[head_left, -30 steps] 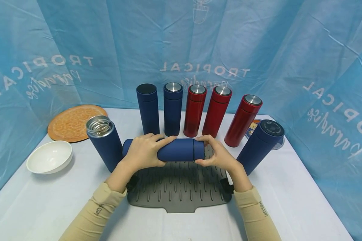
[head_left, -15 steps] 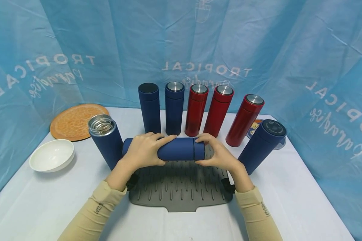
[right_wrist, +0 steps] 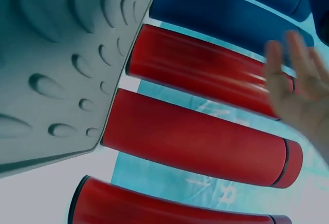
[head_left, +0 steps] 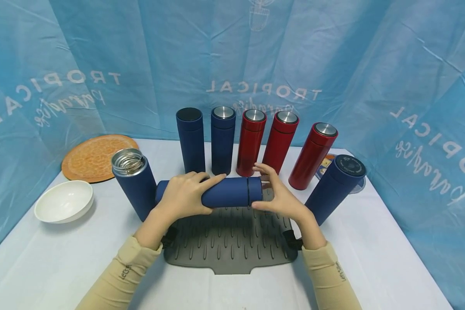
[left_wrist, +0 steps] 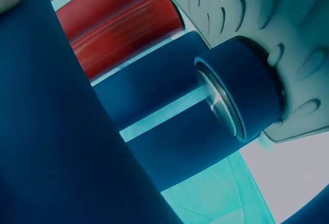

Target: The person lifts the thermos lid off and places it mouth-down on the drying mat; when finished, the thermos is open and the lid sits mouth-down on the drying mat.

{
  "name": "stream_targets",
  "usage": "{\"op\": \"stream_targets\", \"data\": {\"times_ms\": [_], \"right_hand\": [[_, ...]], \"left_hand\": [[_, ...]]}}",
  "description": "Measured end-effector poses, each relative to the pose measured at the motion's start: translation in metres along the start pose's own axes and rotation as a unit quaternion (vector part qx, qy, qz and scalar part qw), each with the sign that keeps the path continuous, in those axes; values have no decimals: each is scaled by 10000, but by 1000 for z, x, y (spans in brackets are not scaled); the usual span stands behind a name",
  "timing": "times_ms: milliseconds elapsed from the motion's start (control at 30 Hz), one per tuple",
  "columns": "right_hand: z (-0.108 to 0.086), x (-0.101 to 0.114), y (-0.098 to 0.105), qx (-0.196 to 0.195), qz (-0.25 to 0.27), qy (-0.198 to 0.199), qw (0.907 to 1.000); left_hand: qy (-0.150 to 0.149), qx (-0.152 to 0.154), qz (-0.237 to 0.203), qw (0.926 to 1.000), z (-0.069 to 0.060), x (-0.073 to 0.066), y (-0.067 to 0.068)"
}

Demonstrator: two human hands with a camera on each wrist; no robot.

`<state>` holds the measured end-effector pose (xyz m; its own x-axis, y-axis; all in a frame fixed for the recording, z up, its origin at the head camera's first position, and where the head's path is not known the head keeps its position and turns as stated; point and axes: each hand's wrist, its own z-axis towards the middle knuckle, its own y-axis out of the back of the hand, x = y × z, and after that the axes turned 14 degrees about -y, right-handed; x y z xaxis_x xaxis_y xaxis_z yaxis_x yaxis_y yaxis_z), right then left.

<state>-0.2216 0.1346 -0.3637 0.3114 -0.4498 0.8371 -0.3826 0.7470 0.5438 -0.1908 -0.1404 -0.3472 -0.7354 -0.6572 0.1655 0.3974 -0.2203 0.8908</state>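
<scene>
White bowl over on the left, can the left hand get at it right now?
Probably not directly: the left hand grips the sideways blue bottle, and the open-topped blue bottle stands between that hand and the white bowl.

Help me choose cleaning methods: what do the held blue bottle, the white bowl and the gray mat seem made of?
Held blue bottle: probably matte-coated metal, as the similar open bottle shows a shiny metallic rim. White bowl: glossy ceramic or plastic, judging by its sheen. Gray mat: matte, possibly rubber or plastic, given its molded ridges.
</scene>
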Motion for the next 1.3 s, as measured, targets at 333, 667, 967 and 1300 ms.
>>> {"op": "stream_targets", "data": {"times_ms": [333, 667, 967, 1300], "right_hand": [[0, 4, 6, 464, 844, -1786, 9792], [3, 4, 8, 873, 1725, -2080, 9588], [-1, 1, 11, 915, 1738, -1991, 9601], [-5, 6, 13, 650, 1376, -1562, 9759]], "left_hand": [[-192, -193, 114, 9996, 1, -2, -4], [-230, -162, 107, 9995, 4, -3, -4], [-189, -47, 116, 9997, 4, -4, -4], [-26, -81, -144, 9999, 3, -3, -7]]}}
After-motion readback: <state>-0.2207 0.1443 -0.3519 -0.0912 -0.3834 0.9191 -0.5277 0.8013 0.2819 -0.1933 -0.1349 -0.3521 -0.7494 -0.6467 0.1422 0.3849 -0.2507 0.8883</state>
